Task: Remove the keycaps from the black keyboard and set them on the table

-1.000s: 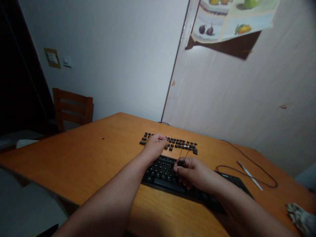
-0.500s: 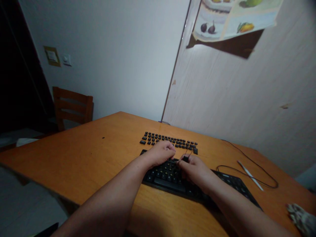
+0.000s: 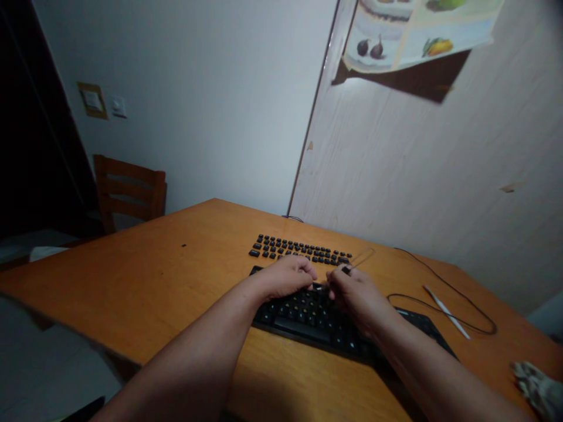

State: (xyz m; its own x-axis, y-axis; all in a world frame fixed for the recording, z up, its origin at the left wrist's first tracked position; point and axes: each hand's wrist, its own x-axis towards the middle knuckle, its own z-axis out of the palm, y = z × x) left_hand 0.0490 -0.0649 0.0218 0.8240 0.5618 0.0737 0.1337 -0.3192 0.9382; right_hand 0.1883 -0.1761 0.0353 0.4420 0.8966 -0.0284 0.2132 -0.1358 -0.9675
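A black keyboard lies in front of me, and several of its keys are off, showing small yellowish stems. My left hand is closed over the keyboard's back edge, thumb and fingers pinched together; whatever is between them is too small to make out. Just to its right, my right hand grips a wire keycap puller, its thin loop pointing up and right and a dark part showing at the fingers. The two hands' fingertips are close together above the keyboard. Behind them, loose black keycaps stand in rows.
The wooden table carries a dark cable and a white pen-like stick on the right. A crumpled cloth lies at the right edge. One small dark piece sits at left. A wooden chair stands beyond.
My right hand has shifted slightly up and right and turned, so the puller's wire loop now leans right instead of upward. My left hand has moved slightly right.
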